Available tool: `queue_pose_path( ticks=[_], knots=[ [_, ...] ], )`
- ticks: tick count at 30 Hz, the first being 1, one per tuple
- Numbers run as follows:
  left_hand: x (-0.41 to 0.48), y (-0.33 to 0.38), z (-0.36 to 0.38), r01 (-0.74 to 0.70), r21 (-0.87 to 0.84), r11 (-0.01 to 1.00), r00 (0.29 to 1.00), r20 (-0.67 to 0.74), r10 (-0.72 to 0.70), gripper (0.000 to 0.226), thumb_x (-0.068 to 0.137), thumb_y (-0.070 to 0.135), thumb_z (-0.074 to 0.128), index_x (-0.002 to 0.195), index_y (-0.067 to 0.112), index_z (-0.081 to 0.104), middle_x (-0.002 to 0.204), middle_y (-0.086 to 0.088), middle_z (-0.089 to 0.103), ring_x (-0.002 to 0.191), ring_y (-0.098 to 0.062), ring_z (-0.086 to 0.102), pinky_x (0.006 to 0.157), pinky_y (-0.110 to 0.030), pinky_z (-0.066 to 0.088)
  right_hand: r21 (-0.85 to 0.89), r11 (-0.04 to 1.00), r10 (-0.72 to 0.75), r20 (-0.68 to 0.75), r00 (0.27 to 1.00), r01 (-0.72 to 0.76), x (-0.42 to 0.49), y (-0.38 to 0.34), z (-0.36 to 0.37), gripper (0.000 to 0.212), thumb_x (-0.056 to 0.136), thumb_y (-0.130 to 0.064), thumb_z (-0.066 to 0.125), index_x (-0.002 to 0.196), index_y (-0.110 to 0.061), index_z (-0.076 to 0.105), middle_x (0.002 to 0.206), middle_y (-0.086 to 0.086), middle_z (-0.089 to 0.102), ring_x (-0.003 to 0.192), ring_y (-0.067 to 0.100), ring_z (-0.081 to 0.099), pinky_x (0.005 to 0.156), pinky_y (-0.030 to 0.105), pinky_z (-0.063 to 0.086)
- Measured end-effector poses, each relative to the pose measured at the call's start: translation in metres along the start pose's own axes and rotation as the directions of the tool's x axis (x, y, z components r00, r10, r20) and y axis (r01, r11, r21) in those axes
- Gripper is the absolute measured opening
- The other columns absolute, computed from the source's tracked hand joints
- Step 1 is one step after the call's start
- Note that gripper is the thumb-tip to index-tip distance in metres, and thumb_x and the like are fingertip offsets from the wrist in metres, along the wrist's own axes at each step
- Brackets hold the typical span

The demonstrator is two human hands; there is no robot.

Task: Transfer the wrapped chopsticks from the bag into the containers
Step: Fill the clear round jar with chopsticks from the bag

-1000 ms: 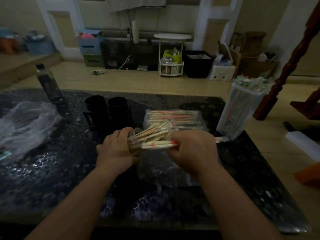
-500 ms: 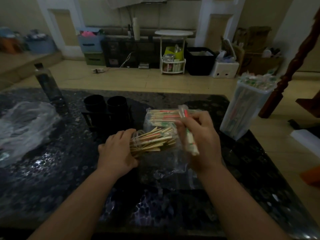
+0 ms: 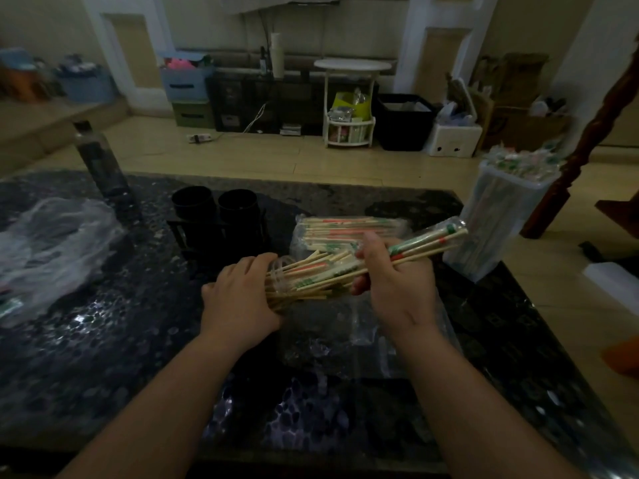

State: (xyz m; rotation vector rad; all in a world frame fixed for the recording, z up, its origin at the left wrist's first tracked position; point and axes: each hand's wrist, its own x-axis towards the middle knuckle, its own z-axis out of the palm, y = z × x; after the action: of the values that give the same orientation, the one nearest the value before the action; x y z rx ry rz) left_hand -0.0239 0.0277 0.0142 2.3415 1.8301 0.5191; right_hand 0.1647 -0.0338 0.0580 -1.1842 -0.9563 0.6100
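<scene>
My left hand (image 3: 238, 299) grips one end of a bundle of wrapped chopsticks (image 3: 311, 276) that sits in a clear plastic bag (image 3: 332, 326) on the dark table. My right hand (image 3: 397, 281) holds a few wrapped chopsticks (image 3: 428, 242), their far ends pointing up and right toward a clear plastic container (image 3: 498, 223) packed with wrapped chopsticks. Two black cylindrical holders (image 3: 218, 207) stand behind my left hand. Another sealed pack of chopsticks (image 3: 345, 229) lies flat behind the bundle.
A crumpled clear plastic bag (image 3: 52, 243) lies at the table's left. A dark bottle (image 3: 98, 160) stands at the back left. The table's right edge (image 3: 539, 305) runs close to the clear container. A wooden post (image 3: 587, 140) rises beyond it.
My right hand has swung its few chopsticks from near upright down to a slant pointing right at the clear container. My left hand keeps its hold on the bundle.
</scene>
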Motion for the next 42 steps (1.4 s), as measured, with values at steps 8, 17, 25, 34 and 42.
queue_pose_path(
  ticks=[8,17,25,34,42],
  knots=[
    [-0.002,0.005,-0.001,-0.024,-0.013,1.0,0.999,0.029,0.024,0.095,0.063,0.04,0.079,0.142,0.041,0.026,0.135,0.011,0.041,0.125,-0.018,0.038,0.096,-0.046,0.036,-0.376,0.926,0.041,0.043,0.998,-0.022,-0.003,0.024,0.007,0.04,0.061,-0.062,0.08,0.092,-0.044,0.062,0.109,-0.005,0.063,0.104,0.016,0.063,0.091,0.04,0.054],
    [-0.002,0.007,0.003,-0.034,-0.018,0.999,0.999,0.0,0.034,0.094,0.061,0.042,0.078,0.141,0.042,0.028,0.135,0.012,0.043,0.124,-0.018,0.04,0.093,-0.044,0.037,0.154,0.974,0.173,-0.027,0.985,-0.167,-0.001,0.014,0.005,0.006,0.094,-0.002,0.056,0.098,-0.003,0.06,0.086,0.004,0.068,0.074,0.009,0.068,0.058,0.013,0.049],
    [-0.001,0.005,0.004,-0.035,-0.023,0.999,0.999,-0.028,0.034,0.094,0.061,0.044,0.079,0.141,0.042,0.029,0.136,0.012,0.043,0.124,-0.018,0.041,0.092,-0.043,0.037,-0.013,0.998,0.062,-0.183,0.981,-0.065,-0.006,0.012,0.007,0.037,0.091,-0.026,0.067,0.12,-0.031,0.044,0.116,-0.009,0.055,0.096,0.002,0.059,0.071,0.02,0.052],
    [-0.001,0.008,0.001,-0.037,0.026,0.999,0.999,-0.006,0.037,0.093,0.063,0.048,0.077,0.142,0.041,0.027,0.137,0.011,0.041,0.125,-0.018,0.039,0.094,-0.044,0.036,-0.608,0.789,0.006,0.154,0.988,0.09,-0.01,0.031,0.007,0.033,0.102,-0.033,0.044,0.13,-0.028,0.061,0.155,-0.009,0.032,0.138,0.006,0.027,0.112,0.026,0.024],
    [-0.001,0.008,0.0,-0.02,-0.002,1.0,0.999,-0.026,0.02,0.093,0.062,0.049,0.077,0.142,0.041,0.029,0.137,0.01,0.043,0.124,-0.019,0.04,0.094,-0.044,0.037,-0.502,0.864,0.096,0.243,0.965,0.041,-0.011,0.029,0.009,0.044,0.105,-0.036,0.033,0.149,-0.032,0.037,0.159,-0.018,0.016,0.134,-0.01,0.017,0.106,0.016,0.018]
  ],
)
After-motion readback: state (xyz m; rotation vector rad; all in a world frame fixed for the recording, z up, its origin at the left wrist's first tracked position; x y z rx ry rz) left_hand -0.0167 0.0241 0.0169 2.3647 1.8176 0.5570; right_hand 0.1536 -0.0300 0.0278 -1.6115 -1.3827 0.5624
